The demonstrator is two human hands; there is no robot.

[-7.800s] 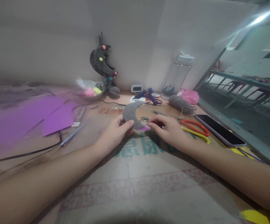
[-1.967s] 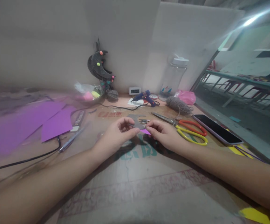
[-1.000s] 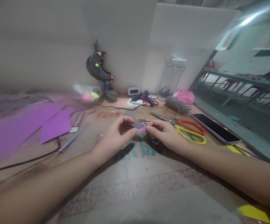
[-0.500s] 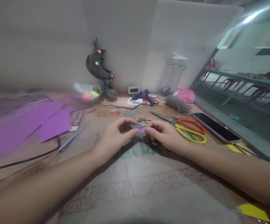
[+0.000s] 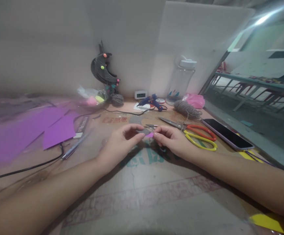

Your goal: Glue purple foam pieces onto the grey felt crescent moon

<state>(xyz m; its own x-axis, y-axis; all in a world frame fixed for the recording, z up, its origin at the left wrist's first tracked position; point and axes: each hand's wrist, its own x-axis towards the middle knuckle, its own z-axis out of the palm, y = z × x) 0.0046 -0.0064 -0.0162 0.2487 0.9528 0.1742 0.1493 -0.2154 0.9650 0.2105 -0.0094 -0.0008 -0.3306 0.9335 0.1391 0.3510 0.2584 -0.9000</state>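
My left hand [image 5: 122, 140] holds a grey yarn-wrapped crescent [image 5: 145, 131] between thumb and fingers; the fingers cover part of it. A grey patch [image 5: 135, 119] shows just beyond, which looks like the crescent's upper part. Close to its right tip, my right hand [image 5: 170, 137] is closed in a pinch, and what lies between its fingertips is too small to make out. A bit of purple paper [image 5: 149, 134] peeks out between the two hands. Behind the fingertips lie small metal snips [image 5: 151, 126]. Scissors [image 5: 193, 132] with orange and yellow handles rest beside my right hand.
Purple sheets [image 5: 59, 130], a pen [image 5: 73, 148] and a black cable [image 5: 31, 167] lie left. Along the back stand a glue gun [image 5: 153, 102], a small clock [image 5: 141, 94], a bottle [image 5: 181, 81] and a grey yarn skein [image 5: 187, 109]. A phone [image 5: 227, 133] is at right.
Since the oldest frame, the crescent has tipped from facing me to lying nearly flat, and my left fingers now curl over it. Over the last second, both hands have shifted only slightly.
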